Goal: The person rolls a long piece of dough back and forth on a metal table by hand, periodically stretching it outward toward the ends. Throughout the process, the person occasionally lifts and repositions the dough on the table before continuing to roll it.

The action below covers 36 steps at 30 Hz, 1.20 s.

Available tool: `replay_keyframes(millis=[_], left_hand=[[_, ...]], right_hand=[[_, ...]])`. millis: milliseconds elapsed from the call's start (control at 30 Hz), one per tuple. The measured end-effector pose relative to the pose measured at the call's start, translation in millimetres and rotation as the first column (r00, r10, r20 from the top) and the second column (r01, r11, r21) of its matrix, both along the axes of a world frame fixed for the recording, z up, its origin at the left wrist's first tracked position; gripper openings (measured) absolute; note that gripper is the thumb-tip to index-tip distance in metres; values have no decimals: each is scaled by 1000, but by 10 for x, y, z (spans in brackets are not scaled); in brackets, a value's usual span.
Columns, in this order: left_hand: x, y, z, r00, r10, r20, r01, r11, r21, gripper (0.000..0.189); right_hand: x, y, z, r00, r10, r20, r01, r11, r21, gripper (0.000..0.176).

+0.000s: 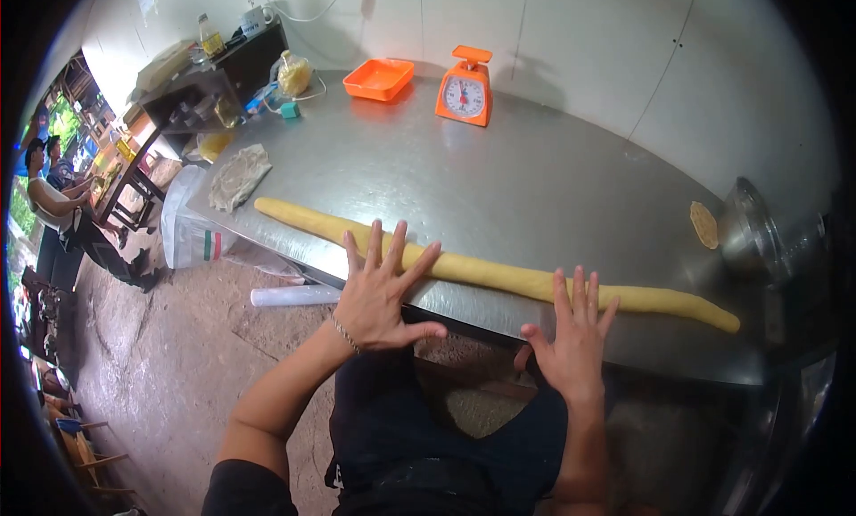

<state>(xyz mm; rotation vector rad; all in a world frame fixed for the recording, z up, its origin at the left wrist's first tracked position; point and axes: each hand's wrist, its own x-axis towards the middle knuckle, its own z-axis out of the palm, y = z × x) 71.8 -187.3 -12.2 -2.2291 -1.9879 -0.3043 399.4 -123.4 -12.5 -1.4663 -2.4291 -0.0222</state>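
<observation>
- Yellow dough rope point(499, 276) passes under the fingers of both hands. Left hand point(374, 306) and right hand point(573, 355) lie flat, digits straight and splayed, grasping nothing.
- Splay probably spreads contact along the rope so soft dough doesn't dent. Actual pressure: can't tell.
- Hands sit well apart, left one left of mid-rope, right one toward the right end. Looks like a split for even control. Both thumbs point inward, off the dough.
- Rope lies lengthwise near the front edge of the steel tabletop point(553, 177), likely for reach. Right end bends toward that edge.
- Crumpled cloth point(239, 177) just beyond the rope's left end, presumably parked outside the hands' span.
- Far right: steel bowl point(758, 231), flat tan piece point(703, 224) beside it, material unclear.
- Back, by the wall: orange dial scale point(464, 97) upright, orange tray point(367, 91), plastic bag with yellow contents point(294, 74). Likely set back to leave the front strip for dough.
</observation>
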Motion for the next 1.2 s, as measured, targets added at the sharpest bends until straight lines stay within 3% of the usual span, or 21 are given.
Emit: replay_keyframes(millis=[133,267,367,467,567,600,700,800,1067,1200], left_hand=[[-139,592,-90,999,43,-15,-42,997,59,125],[-305,1355,14,987,140,76,-132,986,-106,113],[-423,1906,18,962,253,98,-249,967,-48,105],[-669,2431,-125,935,326,138,-350,909,226,104],[-768,2588,-152,890,425,165,-448,882,145,104],[-764,2568,-107,876,455,163,-472,876,93,104],[-742,2376,29,887,455,72,-413,855,-315,107],[-694,2069,105,913,407,40,-363,852,-376,108],[-672,758,201,979,193,-62,-202,953,-224,99],[-647,-25,56,983,183,-32,-185,981,-60,111]], right_hand=[[-179,460,8,998,-49,35,50,998,-25,101],[-406,1018,101,988,-120,96,134,979,-155,101],[-520,1380,146,980,-161,116,183,958,-222,104],[-558,1574,131,973,-194,122,220,942,-254,107],[-580,1630,142,971,-209,116,233,937,-259,107],[-572,1629,123,971,-210,117,234,938,-257,107],[-543,1588,106,972,-202,123,227,943,-244,106],[-497,1434,94,979,-176,100,195,955,-225,102],[-241,890,9,999,-42,-19,40,995,-92,89],[-107,532,27,997,16,-77,-19,999,-39,92]])
